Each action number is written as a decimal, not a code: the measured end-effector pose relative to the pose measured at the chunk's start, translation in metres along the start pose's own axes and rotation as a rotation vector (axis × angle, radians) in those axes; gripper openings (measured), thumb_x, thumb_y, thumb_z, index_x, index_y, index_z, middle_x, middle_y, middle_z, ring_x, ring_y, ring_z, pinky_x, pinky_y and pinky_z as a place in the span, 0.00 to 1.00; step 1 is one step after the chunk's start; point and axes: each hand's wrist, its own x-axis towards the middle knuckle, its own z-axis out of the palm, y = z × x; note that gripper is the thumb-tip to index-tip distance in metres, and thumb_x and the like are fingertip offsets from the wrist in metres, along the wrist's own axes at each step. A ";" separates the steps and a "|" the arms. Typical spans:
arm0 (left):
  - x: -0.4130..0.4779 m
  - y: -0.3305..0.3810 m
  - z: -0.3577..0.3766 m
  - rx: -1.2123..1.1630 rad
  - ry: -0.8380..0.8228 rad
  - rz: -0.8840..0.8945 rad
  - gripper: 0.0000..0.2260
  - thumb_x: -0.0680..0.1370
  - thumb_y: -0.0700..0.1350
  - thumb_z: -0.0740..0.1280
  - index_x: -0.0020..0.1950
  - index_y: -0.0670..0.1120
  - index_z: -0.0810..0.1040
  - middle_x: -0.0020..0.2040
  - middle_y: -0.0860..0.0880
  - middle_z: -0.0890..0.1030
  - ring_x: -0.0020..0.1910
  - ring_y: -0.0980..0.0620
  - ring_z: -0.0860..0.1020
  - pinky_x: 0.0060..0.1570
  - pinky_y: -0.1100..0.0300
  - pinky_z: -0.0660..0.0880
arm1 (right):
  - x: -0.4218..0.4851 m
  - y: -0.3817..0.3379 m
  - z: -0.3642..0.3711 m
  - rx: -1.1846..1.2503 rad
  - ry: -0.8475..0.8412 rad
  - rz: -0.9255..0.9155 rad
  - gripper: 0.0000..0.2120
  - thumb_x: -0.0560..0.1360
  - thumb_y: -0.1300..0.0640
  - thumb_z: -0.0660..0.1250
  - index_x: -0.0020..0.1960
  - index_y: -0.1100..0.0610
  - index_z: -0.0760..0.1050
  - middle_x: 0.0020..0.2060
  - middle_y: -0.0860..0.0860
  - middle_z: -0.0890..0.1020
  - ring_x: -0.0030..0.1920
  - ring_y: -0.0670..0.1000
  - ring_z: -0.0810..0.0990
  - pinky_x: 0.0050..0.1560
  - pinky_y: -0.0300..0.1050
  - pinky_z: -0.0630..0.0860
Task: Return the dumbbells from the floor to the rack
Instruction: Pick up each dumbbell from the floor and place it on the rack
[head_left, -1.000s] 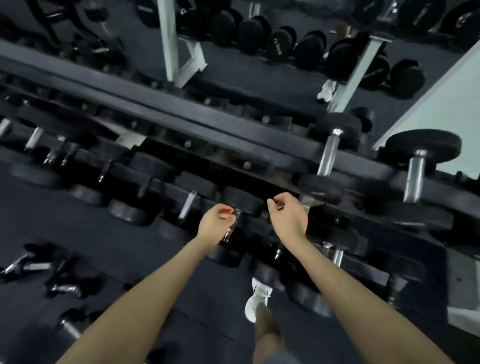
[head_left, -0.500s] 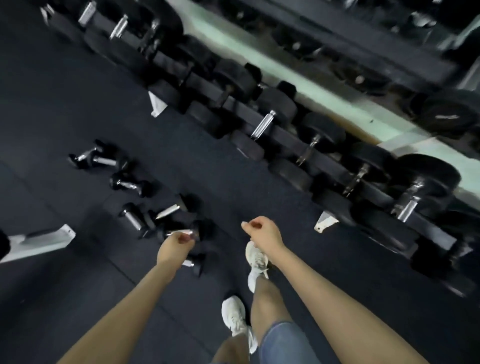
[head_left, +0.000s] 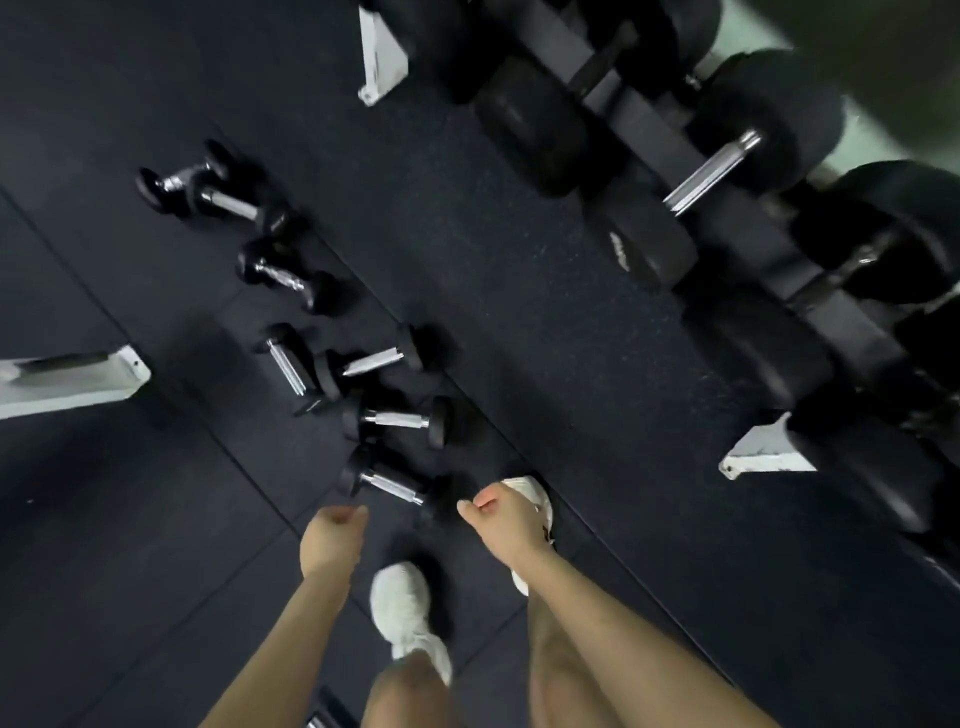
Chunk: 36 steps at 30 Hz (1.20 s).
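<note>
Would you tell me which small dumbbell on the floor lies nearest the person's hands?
The small black chrome-handled dumbbell at the near end of the row, just ahead of the left hand and right hand; the others lie farther off.

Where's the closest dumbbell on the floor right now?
In the head view, the closest dumbbell lies on the floor just ahead of the left hand, slightly left of the right hand. It is the near end of the loose row, left of the rack.
</note>
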 end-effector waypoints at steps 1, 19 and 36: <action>0.017 -0.007 0.005 -0.003 -0.004 -0.018 0.10 0.76 0.46 0.65 0.37 0.43 0.76 0.31 0.45 0.76 0.37 0.42 0.77 0.47 0.46 0.78 | 0.015 0.005 0.016 0.006 -0.013 0.019 0.12 0.76 0.46 0.65 0.43 0.55 0.77 0.38 0.53 0.82 0.43 0.51 0.79 0.43 0.38 0.70; 0.294 -0.049 0.071 1.104 -0.350 0.906 0.23 0.76 0.52 0.66 0.68 0.46 0.69 0.63 0.46 0.78 0.63 0.45 0.73 0.61 0.55 0.68 | 0.224 0.064 0.303 1.304 0.205 0.631 0.25 0.75 0.52 0.69 0.65 0.65 0.69 0.38 0.53 0.77 0.43 0.50 0.78 0.48 0.43 0.79; 0.377 -0.054 0.161 1.990 -0.679 0.880 0.25 0.75 0.64 0.60 0.58 0.45 0.76 0.47 0.49 0.81 0.49 0.49 0.79 0.44 0.59 0.70 | 0.344 0.088 0.361 2.143 0.467 0.429 0.18 0.75 0.56 0.67 0.61 0.65 0.73 0.61 0.64 0.78 0.60 0.62 0.78 0.66 0.67 0.69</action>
